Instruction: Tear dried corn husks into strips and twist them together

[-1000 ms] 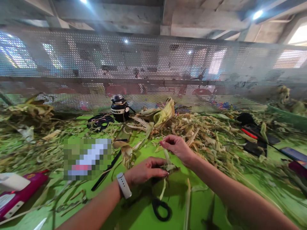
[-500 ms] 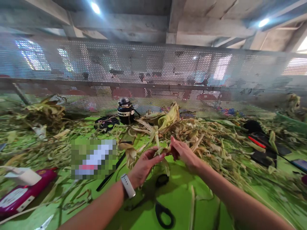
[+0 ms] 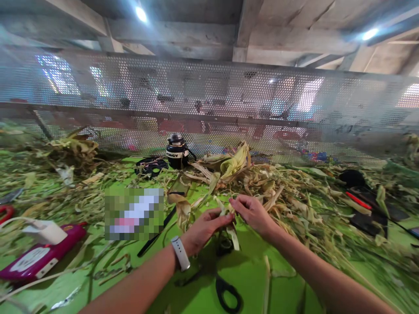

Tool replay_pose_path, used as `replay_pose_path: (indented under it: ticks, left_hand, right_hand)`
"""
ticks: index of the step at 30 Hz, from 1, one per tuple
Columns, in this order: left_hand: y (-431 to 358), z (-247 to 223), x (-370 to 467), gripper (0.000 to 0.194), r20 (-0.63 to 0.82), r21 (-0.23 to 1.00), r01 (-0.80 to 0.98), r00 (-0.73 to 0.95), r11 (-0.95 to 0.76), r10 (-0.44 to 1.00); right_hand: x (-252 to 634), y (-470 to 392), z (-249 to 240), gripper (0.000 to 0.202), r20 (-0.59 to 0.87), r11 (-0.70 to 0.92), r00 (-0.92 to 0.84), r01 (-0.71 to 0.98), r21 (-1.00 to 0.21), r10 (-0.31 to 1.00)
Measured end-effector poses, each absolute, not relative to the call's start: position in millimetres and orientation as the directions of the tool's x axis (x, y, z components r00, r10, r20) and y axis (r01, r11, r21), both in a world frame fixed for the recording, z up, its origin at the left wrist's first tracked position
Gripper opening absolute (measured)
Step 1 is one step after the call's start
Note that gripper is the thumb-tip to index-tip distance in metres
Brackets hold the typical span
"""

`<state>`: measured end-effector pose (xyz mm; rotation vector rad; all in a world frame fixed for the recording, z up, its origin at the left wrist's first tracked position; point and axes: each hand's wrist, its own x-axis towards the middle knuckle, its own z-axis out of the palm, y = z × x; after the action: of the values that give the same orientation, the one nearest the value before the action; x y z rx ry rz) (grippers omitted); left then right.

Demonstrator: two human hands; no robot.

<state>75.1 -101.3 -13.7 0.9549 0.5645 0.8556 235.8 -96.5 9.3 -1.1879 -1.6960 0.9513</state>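
My left hand (image 3: pixel 204 230), with a white watch band on its wrist, pinches a pale green strip of dry husk (image 3: pixel 233 235) that hangs down below the fingers. Close beside it, my right hand (image 3: pixel 254 214) has thumb and fingers pressed together at the upper end of the same piece. Black-handled scissors (image 3: pixel 228 295) lie on the green table surface (image 3: pixel 252 279) beneath the hands, partly in shadow. Just beyond the hands rises a heap of dried husks (image 3: pixel 262 179).
A black bottle (image 3: pixel 176 152) stands behind, before a perforated metal screen (image 3: pixel 209 96). At left lie a purple power bank (image 3: pixel 49 257) with a white charger (image 3: pixel 49 232) and a blurred-out object (image 3: pixel 134 213). A red-and-black item (image 3: pixel 358 200) lies at right among scraps.
The whole view has shifted slightly, so things appear further right. My right hand's fingers have closed into a pinch, and the husk strip hangs at a different angle.
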Motion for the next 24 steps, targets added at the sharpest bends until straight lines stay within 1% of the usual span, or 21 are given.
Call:
replay_pose_path:
  ticks: [4,7,10,11,13,15,16,17,19,21,24]
  left_hand:
    - [-105.2,-10.2,72.4,0.017,-0.114,0.893,-0.305,0.558,0.331,0.822]
    - [-103.9,-13.6,72.4,0.016,-0.143,0.885,-0.301,0.550,0.355,0.823]
    - [-97.7,-22.8,75.9,0.021,-0.121,0.883,-0.362,0.440,0.299,0.890]
    - [-95.1,-25.9,77.2,0.022,-0.100,0.888,-0.381,0.388,0.258,0.916]
    - [-90.7,-29.8,79.0,0.025,-0.033,0.894,-0.415,0.310,0.167,0.950]
    - [-88.6,-29.4,79.5,0.026,0.030,0.883,-0.454,0.301,0.116,0.953]
    - [-88.6,-27.7,79.3,0.027,0.046,0.876,-0.469,0.312,0.112,0.949]
    - [-89.2,-25.4,79.0,0.028,0.048,0.873,-0.474,0.321,0.116,0.946]
    - [-91.1,-20.1,78.3,0.026,0.017,0.869,-0.473,0.319,0.144,0.948]
    - [-92.9,-15.7,78.4,0.022,-0.010,0.858,-0.488,0.295,0.159,0.955]
    - [-93.9,-11.7,79.7,0.018,-0.026,0.799,-0.575,0.256,0.174,0.966]
  right_hand:
    - [236.5,-90.8,2.7,0.042,0.241,0.265,-0.110,0.350,-0.898,0.964]
    - [241.3,-85.7,-2.5,0.044,0.243,0.260,-0.092,0.385,-0.886,0.966]
    - [246.8,-86.9,0.6,0.046,0.260,0.259,-0.067,0.489,-0.833,0.963]
    - [247.7,-89.0,3.2,0.047,0.273,0.272,-0.079,0.534,-0.800,0.959]
    - [246.7,-94.7,8.4,0.046,0.292,0.333,-0.171,0.618,-0.712,0.941]
    - [242.8,-100.2,11.1,0.042,0.308,0.420,-0.286,0.656,-0.627,0.907]
    - [240.4,-102.4,11.2,0.040,0.316,0.455,-0.327,0.651,-0.607,0.891]
    - [238.2,-104.0,10.7,0.038,0.325,0.474,-0.345,0.636,-0.610,0.881]
    - [235.3,-105.7,8.7,0.037,0.327,0.469,-0.338,0.582,-0.664,0.883]
    - [234.7,-105.6,6.7,0.039,0.291,0.411,-0.298,0.528,-0.744,0.909]
    - [235.8,-102.5,4.3,0.041,0.204,0.278,-0.208,0.450,-0.849,0.957]
